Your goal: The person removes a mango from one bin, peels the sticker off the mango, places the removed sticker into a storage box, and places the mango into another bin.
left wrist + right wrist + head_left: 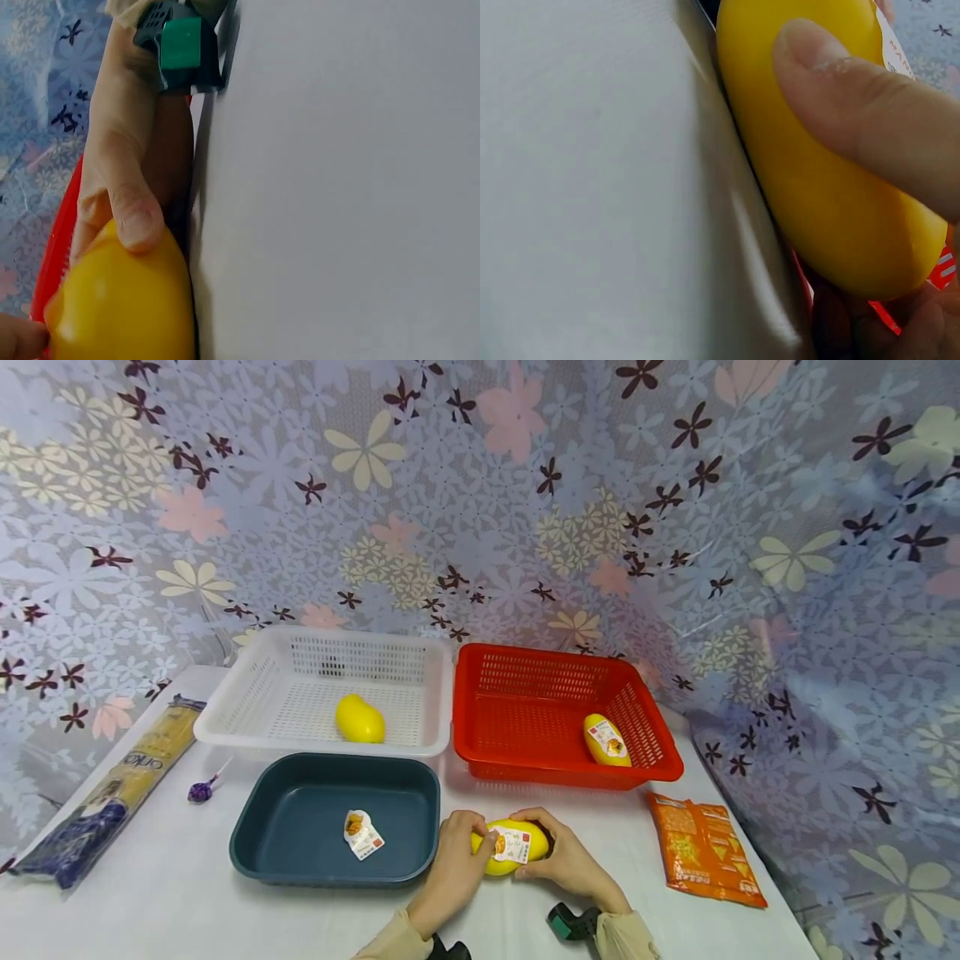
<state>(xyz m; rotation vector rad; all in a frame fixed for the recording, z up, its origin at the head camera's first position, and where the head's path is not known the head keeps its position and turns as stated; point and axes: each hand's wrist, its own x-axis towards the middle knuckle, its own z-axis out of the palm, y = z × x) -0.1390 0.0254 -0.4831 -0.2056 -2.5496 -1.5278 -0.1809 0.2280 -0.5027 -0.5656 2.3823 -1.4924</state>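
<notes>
A yellow mango (498, 866) with a white printed label (512, 844) lies low over the white table, between the two hands. My right hand (567, 860) grips its right end, and the right wrist view shows the thumb (840, 97) across the smooth yellow skin. At the left end, my left hand (457, 856) holds the mango with curled fingers, its fingertips at the label's left edge. In the left wrist view, a left fingertip (19, 337) touches the mango's side. The undersides of both hands are hidden.
A dark teal tray (255, 852) holds a loose label (363, 834). Behind stand a white basket (225, 727) with an unlabelled mango (360, 720) and a red basket (517, 760) with a labelled mango (600, 743). A noodle pack (120, 789), lollipop (201, 791) and orange packet (705, 847) lie around.
</notes>
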